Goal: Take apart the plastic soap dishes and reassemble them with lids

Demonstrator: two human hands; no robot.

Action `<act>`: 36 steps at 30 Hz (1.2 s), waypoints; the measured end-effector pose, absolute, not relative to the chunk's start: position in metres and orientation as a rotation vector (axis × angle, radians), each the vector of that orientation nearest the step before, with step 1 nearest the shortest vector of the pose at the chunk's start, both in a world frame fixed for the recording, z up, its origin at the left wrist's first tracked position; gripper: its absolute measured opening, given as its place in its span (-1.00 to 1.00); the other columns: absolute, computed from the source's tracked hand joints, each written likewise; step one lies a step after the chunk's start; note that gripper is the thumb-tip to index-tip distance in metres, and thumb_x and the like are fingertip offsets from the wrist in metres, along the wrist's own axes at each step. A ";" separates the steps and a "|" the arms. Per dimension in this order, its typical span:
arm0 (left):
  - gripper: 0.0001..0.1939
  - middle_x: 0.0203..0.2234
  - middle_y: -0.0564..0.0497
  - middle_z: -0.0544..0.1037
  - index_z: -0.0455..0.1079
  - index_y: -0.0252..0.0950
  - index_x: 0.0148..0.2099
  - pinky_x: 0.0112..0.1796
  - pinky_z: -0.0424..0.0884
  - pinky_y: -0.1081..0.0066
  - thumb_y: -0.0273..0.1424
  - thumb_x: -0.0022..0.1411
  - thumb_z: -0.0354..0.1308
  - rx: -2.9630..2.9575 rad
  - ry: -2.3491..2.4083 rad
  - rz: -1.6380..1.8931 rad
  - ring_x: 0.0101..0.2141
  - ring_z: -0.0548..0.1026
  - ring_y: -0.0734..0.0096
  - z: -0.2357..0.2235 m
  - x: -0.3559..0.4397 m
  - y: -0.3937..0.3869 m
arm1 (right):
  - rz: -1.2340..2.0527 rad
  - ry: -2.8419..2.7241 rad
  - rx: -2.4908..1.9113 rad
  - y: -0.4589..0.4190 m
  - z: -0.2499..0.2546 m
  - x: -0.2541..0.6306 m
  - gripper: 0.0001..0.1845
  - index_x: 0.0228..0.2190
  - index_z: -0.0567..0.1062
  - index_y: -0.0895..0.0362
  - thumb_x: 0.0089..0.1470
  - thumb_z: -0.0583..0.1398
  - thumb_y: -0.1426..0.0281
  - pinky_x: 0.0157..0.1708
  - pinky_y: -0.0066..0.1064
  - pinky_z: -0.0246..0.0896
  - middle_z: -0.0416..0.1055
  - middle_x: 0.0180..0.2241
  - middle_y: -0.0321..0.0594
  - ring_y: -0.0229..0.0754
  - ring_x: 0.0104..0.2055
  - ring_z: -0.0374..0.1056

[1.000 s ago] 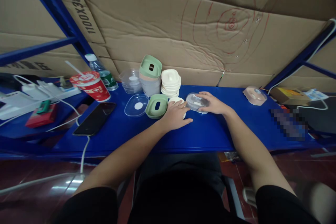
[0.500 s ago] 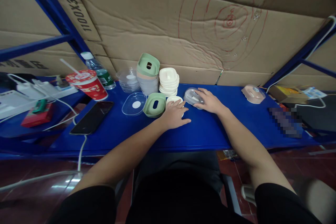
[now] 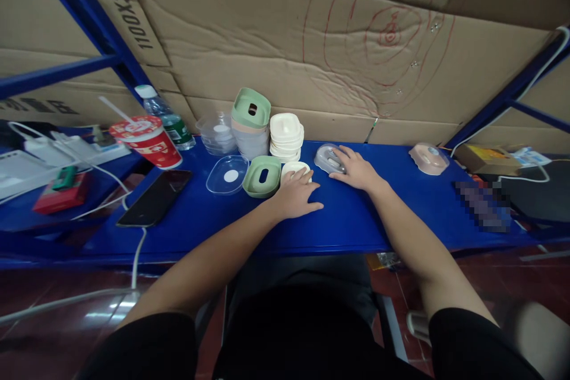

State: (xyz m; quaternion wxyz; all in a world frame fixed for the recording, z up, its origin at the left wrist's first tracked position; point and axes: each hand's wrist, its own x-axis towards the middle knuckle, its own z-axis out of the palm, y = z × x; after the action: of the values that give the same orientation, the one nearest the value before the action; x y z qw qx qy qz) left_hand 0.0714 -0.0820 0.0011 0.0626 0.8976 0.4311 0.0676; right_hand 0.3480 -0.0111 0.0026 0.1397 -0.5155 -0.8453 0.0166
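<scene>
My left hand (image 3: 296, 195) lies flat, fingers spread, on a cream dish (image 3: 294, 168) on the blue shelf top (image 3: 356, 214). My right hand (image 3: 356, 169) rests with fingers stretched over a grey dish with a clear lid (image 3: 326, 157) just right of it. A green tray with a slot (image 3: 262, 176) and a clear lid with a white disc (image 3: 229, 174) lie left of my left hand. Behind them stand a stack topped by a green tray (image 3: 251, 119) and a stack of cream dishes (image 3: 285, 133).
A red paper cup with a straw (image 3: 146, 141), a water bottle (image 3: 164, 116) and clear lids (image 3: 217, 132) stand at the back left. A phone on a cable (image 3: 154, 197) lies left. A pink dish (image 3: 429, 158) sits right. Cardboard (image 3: 312, 41) walls the back.
My right hand has pushed the grey dish a little farther back and to the left. My left hand stays on the cream dish.
</scene>
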 end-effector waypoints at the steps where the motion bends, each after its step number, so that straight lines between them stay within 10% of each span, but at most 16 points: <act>1: -0.28 0.53 -0.34 0.20 0.48 -0.25 0.40 0.42 0.01 -0.29 0.11 0.43 0.21 2.716 1.299 0.202 0.53 0.07 -0.34 0.001 0.071 -0.082 | 0.044 -2.437 -1.498 -0.010 0.003 0.349 0.03 0.52 0.18 0.01 0.23 0.28 -0.17 0.33 0.42 0.27 0.07 0.56 0.09 0.58 0.43 0.22; 12: -0.25 0.55 -0.36 0.15 0.43 -0.27 0.44 0.43 -0.02 -0.30 0.10 0.43 0.21 2.710 1.275 0.185 0.54 0.02 -0.36 0.005 0.068 -0.083 | -0.283 -1.843 -2.097 0.006 0.007 0.442 -0.04 0.37 0.40 0.14 0.11 0.37 -0.11 0.36 0.73 -0.27 0.19 0.49 0.27 0.67 0.54 -0.04; 19: -0.25 0.54 -0.37 0.17 0.43 -0.26 0.44 0.43 -0.03 -0.30 0.09 0.42 0.23 2.693 1.255 0.217 0.52 0.09 -0.36 0.003 0.068 -0.083 | -0.311 -1.861 -1.930 0.009 0.007 0.442 -0.38 0.23 0.57 0.07 0.28 0.22 0.03 0.41 0.61 -0.19 0.45 0.31 0.13 0.48 0.42 0.22; 28: -0.36 0.52 -0.28 0.24 0.39 -0.23 0.46 0.42 0.08 -0.20 -0.04 0.50 0.19 2.709 1.037 0.229 0.49 0.22 -0.17 0.007 0.070 -0.085 | 0.097 -1.963 -1.709 0.029 -0.012 0.435 -0.35 0.24 0.56 0.17 0.29 0.18 0.05 0.23 0.18 0.43 0.57 0.20 0.13 0.24 0.11 0.56; 36: -0.53 0.50 -0.17 0.32 0.43 -0.15 0.42 0.39 0.19 -0.04 -0.35 0.53 0.12 2.730 0.954 0.274 0.45 0.32 0.02 0.011 0.069 -0.085 | 0.121 -1.911 -1.781 0.034 -0.026 0.434 -0.27 0.31 0.48 0.21 0.20 0.31 0.16 0.43 0.23 0.22 0.44 0.34 0.18 0.30 0.42 0.35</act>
State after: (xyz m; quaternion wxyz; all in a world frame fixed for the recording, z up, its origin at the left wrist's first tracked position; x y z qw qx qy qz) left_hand 0.0693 -0.0854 0.0109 0.1179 0.9332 0.3262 0.0938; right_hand 0.4345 0.0336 -0.0256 0.2606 -0.6575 -0.7055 0.0447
